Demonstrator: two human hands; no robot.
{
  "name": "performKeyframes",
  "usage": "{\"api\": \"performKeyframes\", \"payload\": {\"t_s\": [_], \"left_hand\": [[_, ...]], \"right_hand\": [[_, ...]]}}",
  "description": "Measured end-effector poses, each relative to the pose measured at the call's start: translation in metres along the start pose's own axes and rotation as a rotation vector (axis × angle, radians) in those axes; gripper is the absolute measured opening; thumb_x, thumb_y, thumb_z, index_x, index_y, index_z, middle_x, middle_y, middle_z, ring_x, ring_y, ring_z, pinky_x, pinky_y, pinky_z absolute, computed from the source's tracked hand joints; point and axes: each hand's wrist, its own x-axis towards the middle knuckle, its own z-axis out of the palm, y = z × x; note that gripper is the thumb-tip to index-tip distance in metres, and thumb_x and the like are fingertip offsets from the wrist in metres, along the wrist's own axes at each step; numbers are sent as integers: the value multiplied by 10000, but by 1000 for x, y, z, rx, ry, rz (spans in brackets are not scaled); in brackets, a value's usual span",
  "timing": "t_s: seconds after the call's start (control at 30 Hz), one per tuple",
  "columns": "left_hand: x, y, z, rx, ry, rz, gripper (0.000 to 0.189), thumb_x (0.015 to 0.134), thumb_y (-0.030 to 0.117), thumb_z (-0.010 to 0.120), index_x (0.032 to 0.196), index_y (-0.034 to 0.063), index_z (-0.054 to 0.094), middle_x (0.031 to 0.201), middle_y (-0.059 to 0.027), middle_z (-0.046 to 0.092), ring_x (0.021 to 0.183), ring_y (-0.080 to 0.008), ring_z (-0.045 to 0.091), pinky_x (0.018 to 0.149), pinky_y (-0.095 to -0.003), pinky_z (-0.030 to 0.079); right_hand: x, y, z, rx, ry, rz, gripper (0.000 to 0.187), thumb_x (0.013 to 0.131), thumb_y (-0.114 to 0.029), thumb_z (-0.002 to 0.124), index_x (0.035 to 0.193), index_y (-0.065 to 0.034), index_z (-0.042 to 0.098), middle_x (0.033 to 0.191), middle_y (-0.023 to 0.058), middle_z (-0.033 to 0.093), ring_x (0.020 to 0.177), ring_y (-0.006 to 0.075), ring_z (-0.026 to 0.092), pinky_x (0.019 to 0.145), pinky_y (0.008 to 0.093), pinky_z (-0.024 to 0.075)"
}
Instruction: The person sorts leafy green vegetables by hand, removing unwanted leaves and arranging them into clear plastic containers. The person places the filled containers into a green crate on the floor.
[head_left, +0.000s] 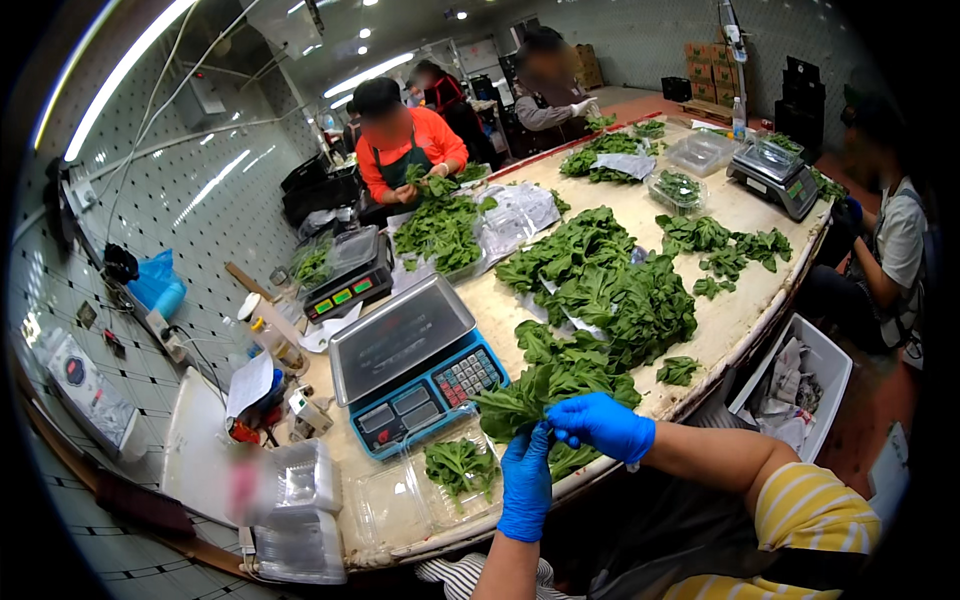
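Note:
My left hand (527, 480), in a blue glove, grips a bunch of leafy greens (514, 405) by its lower end, above the table's near edge. My right hand (602, 426), gloved in blue too, closes on the stems of the same bunch, close beside the left fingertips. Below and left of the bunch lies an open clear plastic clamshell (390, 499) with some greens (459, 466) in it. A blue digital scale (427, 401) with a bare metal pan (403, 337) stands just behind. A large heap of greens (600, 300) spreads over the table beyond my hands.
Stacked clear containers (300, 480) stand at the near left. Another scale (349, 281) is beside a co-worker in orange (420, 142). A third scale (776, 176) sits at the far right. A white bin (802, 390) with crumpled paper is right of the table (750, 300). More co-workers are around it.

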Motion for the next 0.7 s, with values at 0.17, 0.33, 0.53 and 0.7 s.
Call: {"api": "performKeyframes", "payload": {"t_s": [0.17, 0.33, 0.53, 0.7], "left_hand": [[2, -4, -23, -110, 129, 7, 182, 878, 99, 633, 1006, -30, 628, 961, -84, 649, 869, -160, 599, 820, -273, 466], [3, 2, -22, -47, 209, 18, 211, 885, 119, 629, 1031, -33, 613, 943, -106, 657, 790, -179, 625, 744, -311, 512], [0, 8, -25, 16, 139, -94, 181, 878, 99, 634, 1002, -30, 608, 904, -123, 660, 737, -178, 621, 692, -291, 510], [-2, 4, -24, -175, 80, -73, 119, 851, 44, 649, 952, -2, 607, 899, -128, 659, 748, -194, 623, 707, -297, 507]], "right_hand": [[-3, 4, 13, -243, 64, -8, 223, 870, -225, 650, 865, -3, 657, 745, 31, 633, 613, 86, 542, 595, 238, 460], [-4, -3, -10, -736, 403, -494, 548, 705, -137, 775, 1187, -58, 526, 1142, 109, 581, 1004, 165, 572, 812, 312, 483], [-9, -38, -3, -1029, 145, -984, 520, 700, -104, 753, 1186, -99, 568, 1100, 124, 617, 928, 308, 617, 767, 363, 509], [-12, -26, -11, -1136, 249, -1106, 345, 709, -76, 736, 1043, -132, 670, 869, 76, 666, 665, 264, 613, 571, 354, 478]]}}
